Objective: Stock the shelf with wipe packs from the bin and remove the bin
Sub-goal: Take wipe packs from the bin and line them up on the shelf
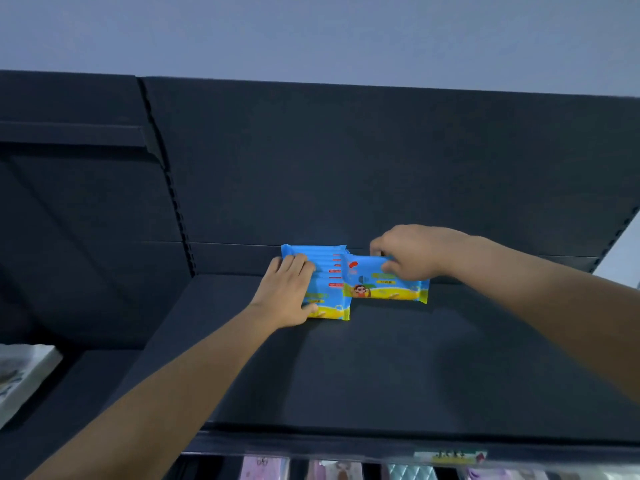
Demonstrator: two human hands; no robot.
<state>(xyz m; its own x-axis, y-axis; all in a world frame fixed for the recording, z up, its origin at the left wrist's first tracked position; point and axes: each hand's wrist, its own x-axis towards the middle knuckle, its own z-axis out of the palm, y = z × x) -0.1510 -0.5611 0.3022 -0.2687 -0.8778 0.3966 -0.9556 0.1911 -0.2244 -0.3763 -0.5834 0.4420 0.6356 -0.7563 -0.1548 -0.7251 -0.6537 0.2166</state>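
**On the dark shelf, wipe packs under both hands**

Toward the back of the shelf (346, 368), just in front of the back panel (346, 161): a row of wipe packs (329, 282), standing on edge and pressed face to face, top seams stepped one behind another. Bright blue film across the upper part, yellow band along the bottom, small red marks repeating near each top edge. Glossy, soft-sided, rectangular, with crimped flat ends.

Just to the right and touching that row, a single pack (384, 287), upright, face to the camera, same blue and yellow, with a red patch at upper left and a cartoon face low on the print; small lettering too blurred to read.

Left hand (287, 292) laid flat against the row's left end, fingers fairly straight and spread over the top seams, thumb low on the front pack, forearm reaching up from lower left. Right hand (408, 252) coming in from the right, wrist bent down, fingers and thumb pinching the single pack's top edge. Hands apart, one on each.

Shelf matte, dark blue-grey metal, flat and smooth; back panel likewise, with a slotted upright on its left. Below the front lip, a blurred label strip (450, 456) and pale packaged goods (265, 467) on the lower tier
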